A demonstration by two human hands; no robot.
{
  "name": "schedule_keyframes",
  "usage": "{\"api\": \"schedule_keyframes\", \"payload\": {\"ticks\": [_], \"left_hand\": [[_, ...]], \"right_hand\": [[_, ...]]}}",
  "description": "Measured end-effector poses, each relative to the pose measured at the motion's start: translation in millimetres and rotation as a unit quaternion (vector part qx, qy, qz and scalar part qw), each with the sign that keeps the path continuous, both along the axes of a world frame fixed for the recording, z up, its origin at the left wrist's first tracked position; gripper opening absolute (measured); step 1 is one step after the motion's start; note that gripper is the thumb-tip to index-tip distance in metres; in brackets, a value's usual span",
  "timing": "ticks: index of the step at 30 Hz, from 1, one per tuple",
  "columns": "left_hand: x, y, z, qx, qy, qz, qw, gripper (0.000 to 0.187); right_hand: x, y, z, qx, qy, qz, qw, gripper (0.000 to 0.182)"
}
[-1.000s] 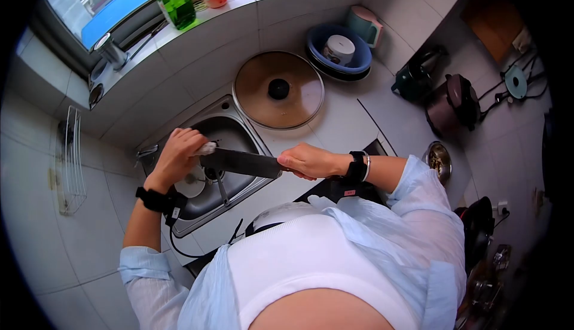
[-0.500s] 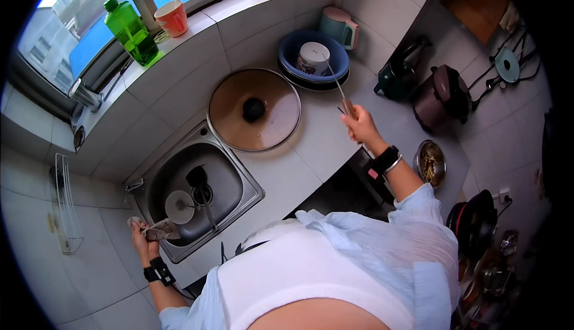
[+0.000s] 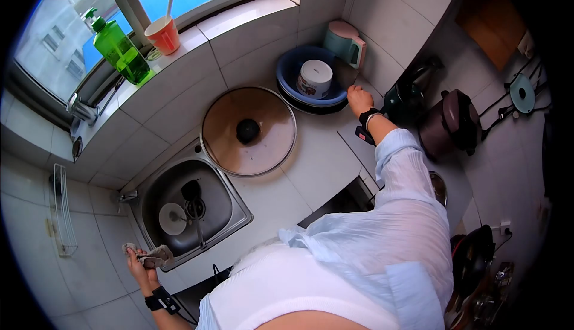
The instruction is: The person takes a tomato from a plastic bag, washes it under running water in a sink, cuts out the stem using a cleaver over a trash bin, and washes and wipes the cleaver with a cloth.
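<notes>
At the sink's front corner, the left hand (image 3: 136, 262) gripped a crumpled rag (image 3: 154, 256).
Far across the counter, the right hand (image 3: 359, 98) reached beside the blue basin (image 3: 290, 73); its grip could not be told. A glass lid (image 3: 249, 131) lay between.

The sink (image 3: 230, 210) is brushed, shiny metal. The cloth (image 3: 154, 256) looks like limp grey fabric. The basin (image 3: 287, 73) seems glossy blue plastic. Wall tiles (image 3: 179, 84) are smooth and glazed.

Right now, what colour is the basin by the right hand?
Blue basin, with a white container inside, beside the right hand; head view.
</notes>
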State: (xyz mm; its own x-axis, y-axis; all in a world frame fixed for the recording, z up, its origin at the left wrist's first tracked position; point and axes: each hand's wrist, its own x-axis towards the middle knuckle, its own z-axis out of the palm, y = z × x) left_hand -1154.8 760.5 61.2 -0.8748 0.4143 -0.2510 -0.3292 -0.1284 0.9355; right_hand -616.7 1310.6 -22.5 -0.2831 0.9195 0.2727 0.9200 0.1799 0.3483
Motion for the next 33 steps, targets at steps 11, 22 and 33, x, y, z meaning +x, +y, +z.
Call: {"api": "schedule_keyframes", "payload": {"ticks": [11, 22, 33], "left_hand": [[7.5, -5.8, -8.8, -0.01, -0.016, 0.003, 1.0, 0.015], [24.1, 73.1, 21.0, 0.212, -0.175, -0.179, 0.945, 0.038], [20.8, 71.0, 39.3, 0.333, -0.245, -0.216, 0.885, 0.048]], "right_hand": [[-6.2, 31.7, -0.4, -0.074, 0.034, 0.009, 0.997, 0.018], [-183.6, -131.4, 116.0, -0.256, 0.35, 0.364, 0.824, 0.029], [-389.9, -351.0, 140.5, -0.365, 0.493, 0.534, 0.582, 0.034]]}}
